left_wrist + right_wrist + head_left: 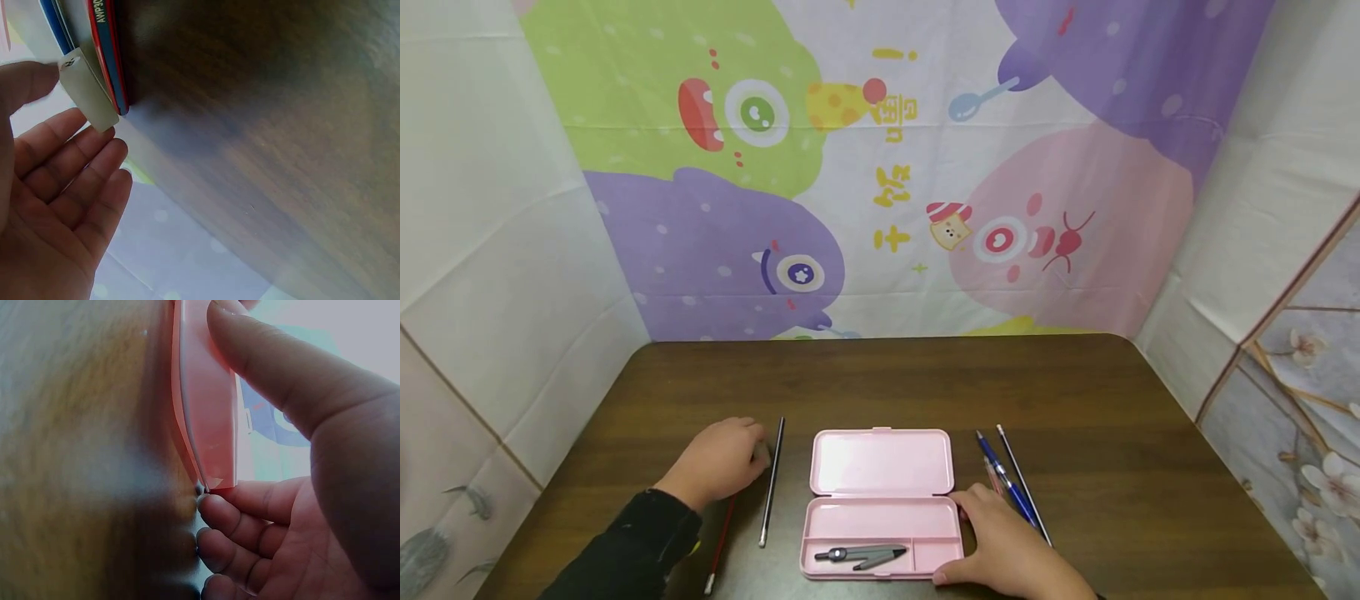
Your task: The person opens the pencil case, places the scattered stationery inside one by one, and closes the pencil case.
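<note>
My left hand (718,458) pinches a whitish eraser (89,90) between thumb and fingertips, at the left of the table. In the left wrist view, a red and dark striped pencil (107,56) lies just beside the eraser. A dark pencil (772,483) with a white end rests right of that hand. My right hand (1011,542) holds the right side of an open pink pencil case (882,462), thumb at its near corner and fingers along its side. Inside the case's front compartment lies a grey drawing compass (868,554).
Right of the case lie a blue pen (1006,477) and a slim dark pencil (1024,483), partly behind my right hand. The brown table (880,379) ends at a cartoon-printed cloth (880,292), with pale walls at both sides.
</note>
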{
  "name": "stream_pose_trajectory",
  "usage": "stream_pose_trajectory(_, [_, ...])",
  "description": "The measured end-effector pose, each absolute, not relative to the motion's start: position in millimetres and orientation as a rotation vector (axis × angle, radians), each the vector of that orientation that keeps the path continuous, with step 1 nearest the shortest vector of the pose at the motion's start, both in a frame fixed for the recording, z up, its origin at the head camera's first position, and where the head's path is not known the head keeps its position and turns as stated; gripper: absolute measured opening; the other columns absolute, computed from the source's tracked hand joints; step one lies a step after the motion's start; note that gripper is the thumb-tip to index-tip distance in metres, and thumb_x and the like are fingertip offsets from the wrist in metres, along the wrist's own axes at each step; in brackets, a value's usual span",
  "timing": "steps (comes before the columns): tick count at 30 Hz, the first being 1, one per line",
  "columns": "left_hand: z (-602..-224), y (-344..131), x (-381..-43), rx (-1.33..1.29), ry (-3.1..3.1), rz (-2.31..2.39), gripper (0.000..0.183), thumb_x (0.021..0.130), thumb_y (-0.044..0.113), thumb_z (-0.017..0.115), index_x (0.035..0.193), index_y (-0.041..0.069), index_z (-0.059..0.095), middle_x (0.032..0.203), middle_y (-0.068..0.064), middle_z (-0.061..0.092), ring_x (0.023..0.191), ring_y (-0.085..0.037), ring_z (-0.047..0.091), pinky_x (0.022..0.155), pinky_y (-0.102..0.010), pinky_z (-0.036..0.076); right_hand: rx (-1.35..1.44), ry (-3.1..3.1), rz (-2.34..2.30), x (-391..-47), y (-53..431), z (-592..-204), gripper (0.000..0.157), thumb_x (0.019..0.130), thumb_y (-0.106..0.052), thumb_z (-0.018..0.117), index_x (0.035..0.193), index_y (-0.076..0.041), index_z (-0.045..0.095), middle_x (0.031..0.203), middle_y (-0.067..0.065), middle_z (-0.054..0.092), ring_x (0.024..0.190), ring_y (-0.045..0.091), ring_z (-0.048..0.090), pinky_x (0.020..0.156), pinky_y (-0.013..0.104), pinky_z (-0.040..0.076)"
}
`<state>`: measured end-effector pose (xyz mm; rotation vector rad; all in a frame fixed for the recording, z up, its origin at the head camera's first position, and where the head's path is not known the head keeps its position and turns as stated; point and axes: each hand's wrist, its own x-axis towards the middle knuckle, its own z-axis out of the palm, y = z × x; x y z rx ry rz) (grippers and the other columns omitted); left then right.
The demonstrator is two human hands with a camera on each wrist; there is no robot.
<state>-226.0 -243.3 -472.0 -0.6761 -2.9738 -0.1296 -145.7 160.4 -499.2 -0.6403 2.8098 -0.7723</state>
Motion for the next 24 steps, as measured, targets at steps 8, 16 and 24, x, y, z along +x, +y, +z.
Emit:
stream_pose_trajectory(8, [-475.3,-242.8,-226.7,-0.651,-3.017,-0.094,0.022,0.081,0.016,0.067,0.101,0.007,0.067,0.096,-0.005,0.065,0.094,-0.028,0.063,0.084,-0.047,0.051,-0.637,2.808,-0.77,-145.8,160.6,-498.9,0.098,0.059,-0.076,0.073,0.126,-0.007,0.058,0.112,-0.002,0.055,0.106,0.018,0.052,0.095,0.048,0.046])
stream_pose_trajectory(16, [-476.6,-241.0,-226.0,-0.713,-2.99,-0.1,0.023,0.08,0.015,0.068,0.103,0.009,0.068,0.095,-0.002,0.062,0.09,-0.026,0.062,0.081,-0.045,0.052,-0.637,2.8,-0.776,-146.1,161.2,-498.6,0.098,0.059,-0.076,0.073,0.127,-0.006,0.057,0.111,-0.002,0.054,0.105,0.018,0.052,0.097,0.049,0.043])
stream_pose_trajectory(24, [-461.3,-231.6,-222.6,-0.786,-2.88,-0.076,0.021,0.081,0.018,0.072,0.1,0.009,0.068,0.088,-0.001,0.059,0.08,-0.021,0.059,0.074,-0.042,0.052,-0.637,2.801,-0.773,-146.2,161.8,-497.8,0.1,0.059,-0.078,0.072,0.128,-0.007,0.057,0.111,-0.002,0.055,0.105,0.017,0.052,0.094,0.048,0.045])
